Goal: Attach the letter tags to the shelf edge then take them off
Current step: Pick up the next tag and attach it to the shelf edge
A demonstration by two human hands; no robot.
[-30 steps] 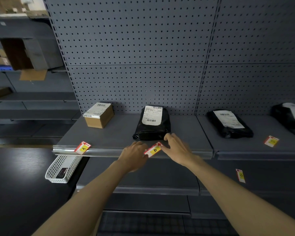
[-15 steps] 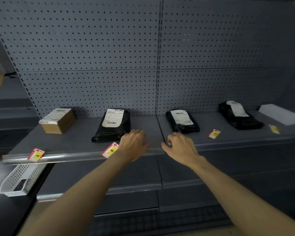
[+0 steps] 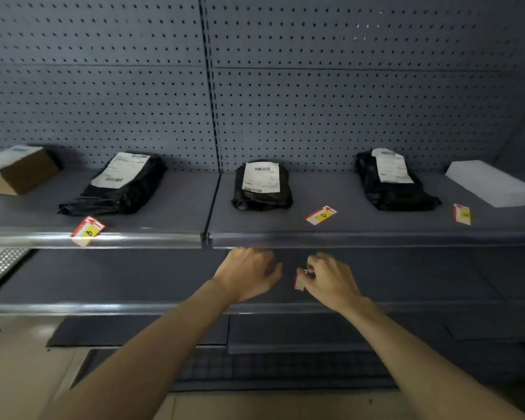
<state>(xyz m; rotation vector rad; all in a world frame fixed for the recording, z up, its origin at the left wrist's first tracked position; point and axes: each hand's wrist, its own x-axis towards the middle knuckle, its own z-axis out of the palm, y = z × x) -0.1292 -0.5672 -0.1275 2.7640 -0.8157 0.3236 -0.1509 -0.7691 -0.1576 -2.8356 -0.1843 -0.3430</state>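
Pinched in the curled fingers of the right hand [image 3: 331,281] is a small red-and-white tag [image 3: 300,280], held just below the shelf edge [image 3: 346,239]; the left hand [image 3: 249,275] hovers beside it with fingers loosely bent, gripping nothing that can be seen. Another tag [image 3: 87,231] hangs on the edge to the left, while two more [image 3: 321,215] [image 3: 462,214] lie on the shelf near the black parcels [image 3: 262,186].

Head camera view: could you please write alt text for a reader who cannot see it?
Two bare hands reach below a grey shelf edge; the right hand pinches a small red-and-white tag, the left hand is beside it. On the shelf lie three black parcels, a cardboard box and three more tags.
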